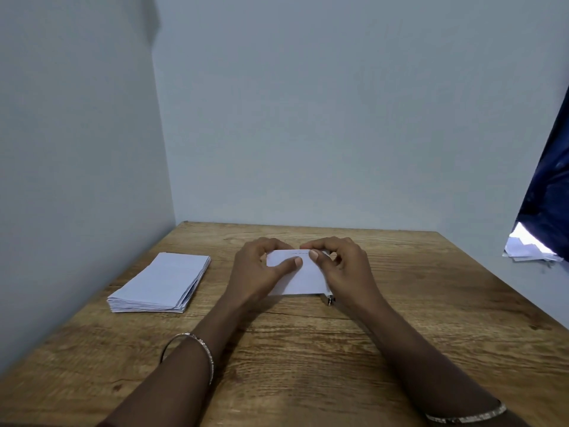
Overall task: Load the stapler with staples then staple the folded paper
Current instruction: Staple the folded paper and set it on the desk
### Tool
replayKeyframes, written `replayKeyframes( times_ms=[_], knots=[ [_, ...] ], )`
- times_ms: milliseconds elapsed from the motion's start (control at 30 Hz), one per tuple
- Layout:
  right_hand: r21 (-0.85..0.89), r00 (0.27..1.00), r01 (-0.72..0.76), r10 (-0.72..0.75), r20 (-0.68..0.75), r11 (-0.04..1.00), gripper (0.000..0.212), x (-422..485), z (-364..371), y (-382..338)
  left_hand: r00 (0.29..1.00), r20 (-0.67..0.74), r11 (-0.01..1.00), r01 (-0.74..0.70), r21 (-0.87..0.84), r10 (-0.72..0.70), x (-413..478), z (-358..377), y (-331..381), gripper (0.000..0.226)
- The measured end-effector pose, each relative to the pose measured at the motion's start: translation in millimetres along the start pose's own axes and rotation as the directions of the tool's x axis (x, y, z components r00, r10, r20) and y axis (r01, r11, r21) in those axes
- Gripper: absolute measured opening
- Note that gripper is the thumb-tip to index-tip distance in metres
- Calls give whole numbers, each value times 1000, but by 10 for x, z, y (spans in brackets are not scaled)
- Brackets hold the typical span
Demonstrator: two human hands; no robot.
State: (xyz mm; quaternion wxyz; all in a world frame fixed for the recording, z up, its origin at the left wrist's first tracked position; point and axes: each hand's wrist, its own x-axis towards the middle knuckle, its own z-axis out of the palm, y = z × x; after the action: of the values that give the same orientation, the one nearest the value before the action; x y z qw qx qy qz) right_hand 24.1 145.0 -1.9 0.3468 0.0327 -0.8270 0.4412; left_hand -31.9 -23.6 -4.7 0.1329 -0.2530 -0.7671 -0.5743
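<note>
A small folded white paper [300, 277] is held over the middle of the wooden table [308, 349]. My left hand [258, 269] grips its left side, thumb pressed on top. On the paper's right side my right hand [341, 266] pinches the upper edge, where a thin line of staples seems to run. A bit of metal, likely the stapler [330, 300], peeks out under the paper's lower right corner; the rest of it is hidden.
A stack of folded white papers [161, 283] lies on the table to the left. Walls close the left side and back. Beyond the table's right edge hang a dark blue cloth [548, 192] and some white sheets [528, 249].
</note>
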Motion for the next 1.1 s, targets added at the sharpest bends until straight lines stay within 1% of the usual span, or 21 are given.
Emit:
replayKeyframes(
  times_ms=[133, 267, 367, 433, 533, 567, 633, 667, 733, 767, 800, 867, 933, 967, 1000, 1033, 1100],
  knots=[
    [57, 998, -29, 26, 56, 998, 21, -12, 6, 4, 996, 48, 992, 74, -100, -69, -7, 5, 22, 14],
    [104, 997, -58, 54, 47, 993, 25, -3, 7, 12, 994, 69, 990, 91, -111, -84, -21, 1, 28, 11],
    [141, 996, -89, 84, 41, 986, 30, 3, 15, 14, 988, 91, 984, 134, -118, -124, -29, 15, 6, 9],
    [156, 994, -106, 101, 39, 982, 30, 0, 16, 15, 984, 106, 980, 154, -128, -141, -32, 22, 3, 13],
    [180, 994, -107, 103, 32, 978, 26, -6, 15, 34, 986, 81, 980, 153, -127, -143, -28, 24, 14, 13],
    [231, 992, -127, 120, 44, 965, 24, -7, 11, 35, 988, 68, 982, 149, -119, -141, -24, 26, 24, 13],
    [337, 981, -193, 171, 94, 922, 27, -17, 2, 32, 992, 41, 987, 123, -104, -120, -25, 19, 30, 23],
    [344, 976, -213, 186, 111, 915, 29, -22, 2, 34, 994, 28, 990, 107, -92, -105, -23, 12, 24, 26],
    [276, 978, -206, 190, 85, 939, 24, -30, 1, 47, 998, -7, 996, 59, -62, -59, 2, 1, -13, 14],
    [238, 985, -174, 170, 36, 955, 19, -32, 2, 54, 999, -47, 999, 20, -38, -22, 5, -9, -23, 10],
    [199, 991, -123, 130, -25, 972, 15, -36, 4, 56, 994, -105, 1000, -12, -5, 11, 11, -19, -34, 11],
    [72, 985, 38, -25, -168, 997, 11, -61, 12, 15, 970, -239, 999, -32, 27, 38, 13, -60, -47, 12],
    [-114, 939, 198, -221, -264, 974, 14, -107, 46, -71, 941, -336, 998, -32, 51, 47, 10, -98, -50, 9],
    [-200, 920, 249, -296, -257, 948, 16, -129, 75, -114, 930, -366, 998, -23, 65, 46, 8, -106, -61, 9],
    [-276, 912, 291, -353, -209, 916, 14, -146, 105, -153, 920, -390, 997, -13, 74, 41, 4, -111, -69, 9],
    [-344, 906, 339, -402, -131, 875, 12, -164, 138, -174, 912, -409, 997, -6, 73, 35, -1, -117, -77, 10],
    [-464, 882, 444, -465, 76, 767, 11, -205, 207, -193, 900, -436, 998, 12, 58, 14, -23, -132, -82, 10]
  ],
)
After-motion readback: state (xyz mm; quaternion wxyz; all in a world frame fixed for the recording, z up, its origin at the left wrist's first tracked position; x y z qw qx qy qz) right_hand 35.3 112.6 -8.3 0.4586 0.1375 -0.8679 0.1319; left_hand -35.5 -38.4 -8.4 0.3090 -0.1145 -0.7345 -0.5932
